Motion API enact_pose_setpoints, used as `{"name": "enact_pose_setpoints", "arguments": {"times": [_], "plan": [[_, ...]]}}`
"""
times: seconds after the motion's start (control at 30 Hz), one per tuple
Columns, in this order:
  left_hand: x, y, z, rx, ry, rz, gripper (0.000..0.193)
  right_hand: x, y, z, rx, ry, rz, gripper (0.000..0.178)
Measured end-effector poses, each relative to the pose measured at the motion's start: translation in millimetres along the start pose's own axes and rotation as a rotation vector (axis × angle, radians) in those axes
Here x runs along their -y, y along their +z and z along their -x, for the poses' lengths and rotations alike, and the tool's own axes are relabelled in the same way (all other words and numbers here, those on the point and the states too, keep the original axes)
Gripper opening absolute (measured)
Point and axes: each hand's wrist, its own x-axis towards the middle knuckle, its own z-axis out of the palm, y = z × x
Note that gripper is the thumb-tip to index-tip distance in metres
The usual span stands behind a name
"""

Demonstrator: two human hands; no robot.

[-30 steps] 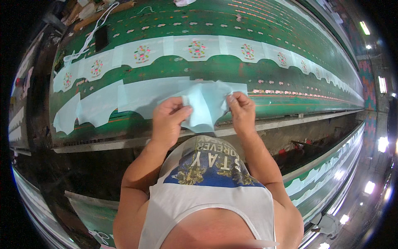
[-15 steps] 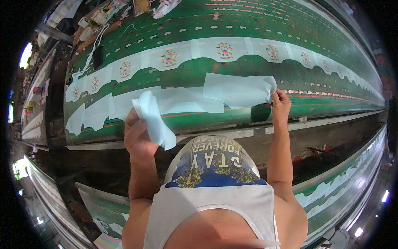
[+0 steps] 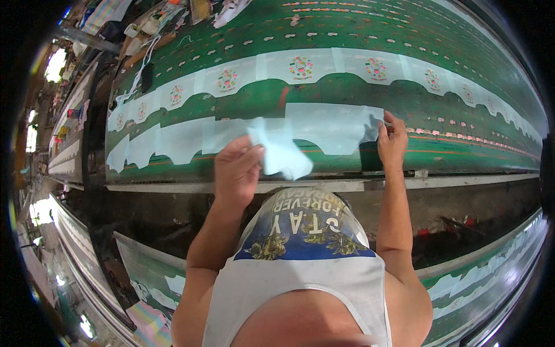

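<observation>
My left hand is closed on a loose, folded bundle of pale blue cut fabric, which hangs to the right over the near row. With thumb and forefinger, my right hand grips the right edge of a pale blue fabric piece. That piece lies mostly flat on the green table, its lower edge cut in a curve. To its left, several plain pale blue pieces lie side by side in a row, partly hidden by my left hand and the bundle.
Farther across runs a row of pale blue pieces with round colourful prints. A dark phone-like object and a white cord lie at the far left. The table's pale front rail passes before me. Another green table stands behind.
My left hand has moved right and slightly away from me with the bundle. The piece at my right hand now lies flatter and straighter. My right hand has stayed near its edge.
</observation>
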Motion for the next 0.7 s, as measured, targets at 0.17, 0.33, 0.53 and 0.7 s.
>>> {"name": "enact_pose_setpoints", "arguments": {"times": [0.17, 0.33, 0.53, 0.7], "plan": [[37.3, 18.4, -18.9, 0.003, -0.111, -0.056, 0.022, 82.4, 18.1, 32.1, 0.579, 0.321, -0.719, 0.021], [47.5, 28.2, -27.8, 0.090, -0.206, -0.106, 0.028, 147.7, 17.4, 54.6, 0.729, 0.305, -0.805, 0.016], [57.1, 12.7, -38.8, 0.163, -0.192, -0.151, 0.024, 148.1, 17.0, 60.7, 0.557, 0.370, -0.719, 0.011], [37.6, -10.7, -37.4, 0.163, -0.199, 0.193, 0.018, 121.4, 0.3, 45.5, 0.340, 0.377, -0.587, 0.010]]}}
